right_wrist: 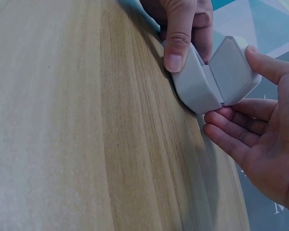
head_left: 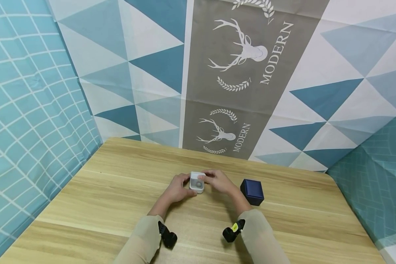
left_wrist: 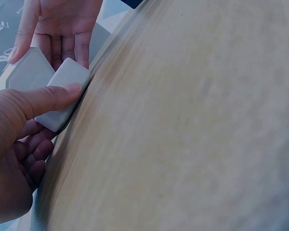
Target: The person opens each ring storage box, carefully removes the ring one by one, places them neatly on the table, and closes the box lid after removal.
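Note:
A small white ring box (head_left: 197, 182) with a hinged lid stands partly opened near the middle of the wooden table. My left hand (head_left: 179, 188) grips its base from the left, the thumb (left_wrist: 62, 97) laid across the front wall. From the right, my right hand (head_left: 219, 180) holds the lid (right_wrist: 232, 72), thumb at its edge and fingers by the hinge side. A small greyish round thing (head_left: 199, 184) shows inside the box in the head view. In both wrist views the box's inside is mostly hidden by its walls and lid.
A dark blue box (head_left: 252, 192), closed, sits on the table (head_left: 300, 220) right of my right hand. Patterned cloth (head_left: 155, 73) hangs behind the table's far edge, with blue checked cloth (head_left: 26, 91) on the left side.

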Available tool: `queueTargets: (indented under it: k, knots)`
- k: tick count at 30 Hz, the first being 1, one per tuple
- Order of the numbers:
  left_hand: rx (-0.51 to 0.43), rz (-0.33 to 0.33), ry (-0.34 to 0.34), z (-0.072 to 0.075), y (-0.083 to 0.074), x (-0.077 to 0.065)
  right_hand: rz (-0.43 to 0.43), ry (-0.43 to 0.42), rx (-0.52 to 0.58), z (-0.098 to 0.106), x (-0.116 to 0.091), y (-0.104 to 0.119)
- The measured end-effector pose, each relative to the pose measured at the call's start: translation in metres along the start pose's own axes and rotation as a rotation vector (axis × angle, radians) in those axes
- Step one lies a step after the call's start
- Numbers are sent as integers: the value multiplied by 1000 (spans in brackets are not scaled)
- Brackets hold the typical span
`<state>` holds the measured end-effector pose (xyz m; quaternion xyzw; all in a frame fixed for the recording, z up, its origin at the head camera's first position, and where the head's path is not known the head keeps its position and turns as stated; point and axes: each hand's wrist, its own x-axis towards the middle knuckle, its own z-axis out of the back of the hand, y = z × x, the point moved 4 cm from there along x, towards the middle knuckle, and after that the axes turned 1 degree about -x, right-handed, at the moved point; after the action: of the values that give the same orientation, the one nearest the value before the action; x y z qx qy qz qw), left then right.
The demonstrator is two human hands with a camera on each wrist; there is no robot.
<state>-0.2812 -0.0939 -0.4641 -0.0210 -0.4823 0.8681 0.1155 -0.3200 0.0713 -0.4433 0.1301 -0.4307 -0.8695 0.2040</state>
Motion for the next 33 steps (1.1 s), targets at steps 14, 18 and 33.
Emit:
queueTargets:
  k: [14, 18, 33]
  knots:
    - [9, -3, -4, 0, -1, 0, 9, 3, 8, 0, 1, -1]
    - [11, 9, -4, 0, 0, 0, 12, 11, 21, -1, 1, -1]
    - [11, 12, -20, 0, 2, 2, 5, 14, 45, -2, 3, -3]
